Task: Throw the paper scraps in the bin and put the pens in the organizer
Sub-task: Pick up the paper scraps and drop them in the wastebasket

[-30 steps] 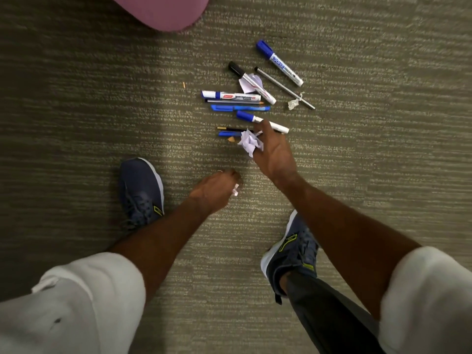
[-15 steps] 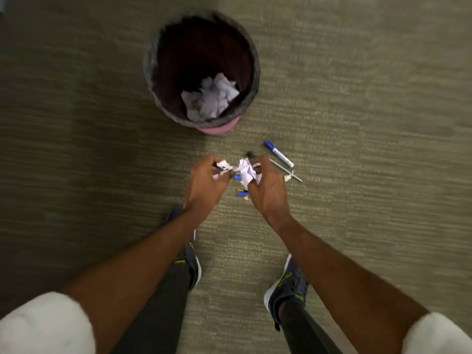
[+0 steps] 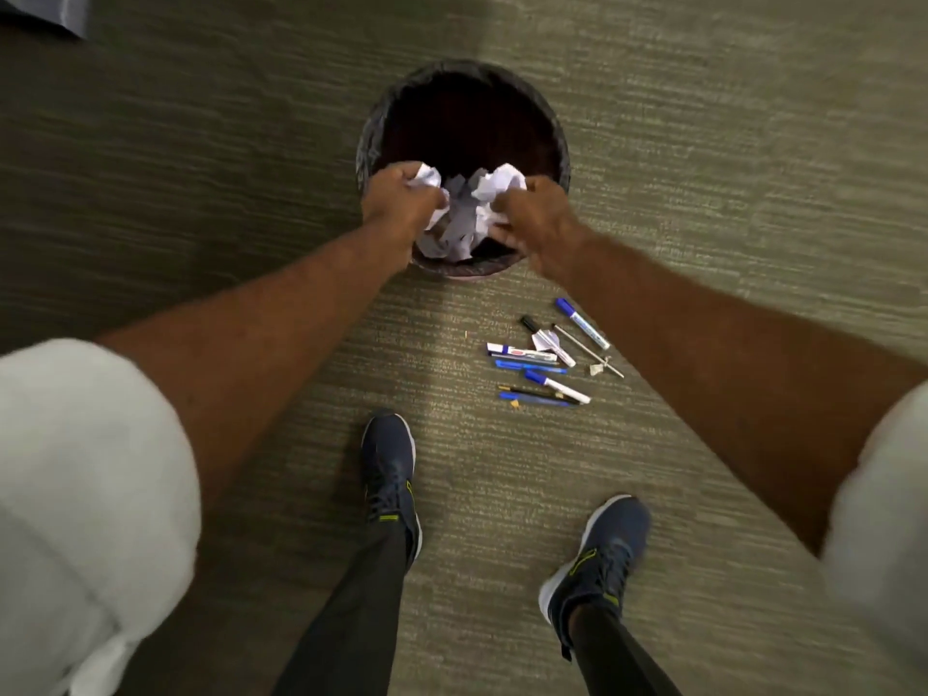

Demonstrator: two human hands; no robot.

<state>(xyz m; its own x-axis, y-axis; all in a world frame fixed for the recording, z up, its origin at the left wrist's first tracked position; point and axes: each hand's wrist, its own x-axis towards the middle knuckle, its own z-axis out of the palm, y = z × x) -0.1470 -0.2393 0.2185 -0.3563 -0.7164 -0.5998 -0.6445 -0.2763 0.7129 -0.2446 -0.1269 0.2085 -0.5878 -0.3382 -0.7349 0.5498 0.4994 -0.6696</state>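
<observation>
A round dark bin (image 3: 562,143) with a black liner stands on the carpet ahead of me, with crumpled white paper (image 3: 459,228) lying inside it. Over the bin's near rim, my left hand (image 3: 399,200) grips a white paper scrap (image 3: 426,177). My right hand (image 3: 535,213) holds another crumpled scrap (image 3: 499,185) beside it. Several pens and markers (image 3: 545,364) lie scattered on the floor to the right of the bin, below my right forearm. Two small scraps remain among them: one (image 3: 546,340) under a black-capped marker, one (image 3: 596,369) by a thin silver pen.
Olive-green carpet (image 3: 201,143) covers the floor. My two dark sneakers (image 3: 389,474) (image 3: 602,555) stand below the pens. A dark object (image 3: 45,12) sits at the top left corner. No organizer is in view.
Both hands rose from the pen pile with paper scraps and moved forward over the bin. The view shifted as I stood up.
</observation>
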